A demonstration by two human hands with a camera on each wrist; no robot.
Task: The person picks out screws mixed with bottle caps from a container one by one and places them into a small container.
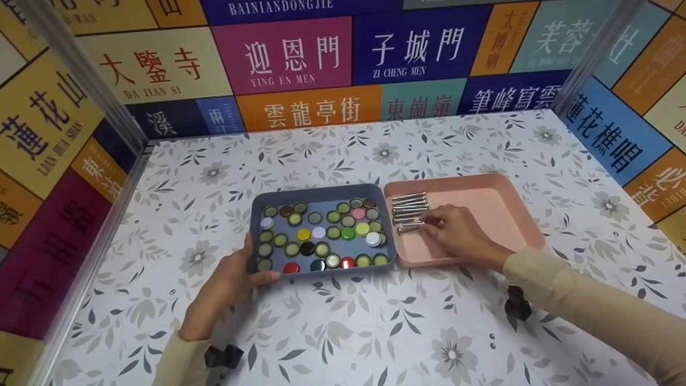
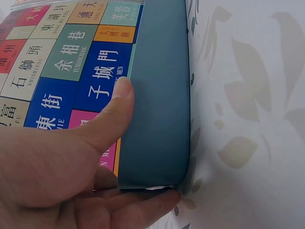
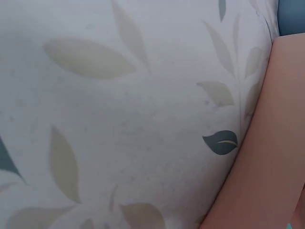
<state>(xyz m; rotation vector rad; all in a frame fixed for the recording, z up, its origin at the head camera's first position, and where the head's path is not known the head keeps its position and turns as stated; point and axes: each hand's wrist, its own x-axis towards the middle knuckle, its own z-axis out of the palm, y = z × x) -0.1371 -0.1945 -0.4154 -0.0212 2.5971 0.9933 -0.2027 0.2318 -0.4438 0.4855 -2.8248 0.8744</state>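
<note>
A blue-grey tray (image 1: pixel 389 214) holds many bottle caps (image 1: pixel 348 234), some coloured, some turned to show their insides. My left hand (image 1: pixel 228 279) grips its near left corner; the left wrist view shows the thumb (image 2: pixel 121 102) along the wall and the other fingers around the corner. Against its right side stands a pink tray (image 1: pixel 493 214) with a row of silver bolts (image 1: pixel 410 201) along its left part. Over the pink tray, my right hand (image 1: pixel 455 230) pinches the end of the nearest bolt (image 1: pixel 408 228), slightly tilted from the row. The right wrist view misses this hand.
Both trays stand on a table (image 1: pixel 321 332) with a white floral cover. Panels with printed place names (image 1: pixel 289 59) enclose the back and sides. A dark wrist mount (image 1: pixel 517 304) hangs under the right sleeve, another (image 1: pixel 224 356) beside the left.
</note>
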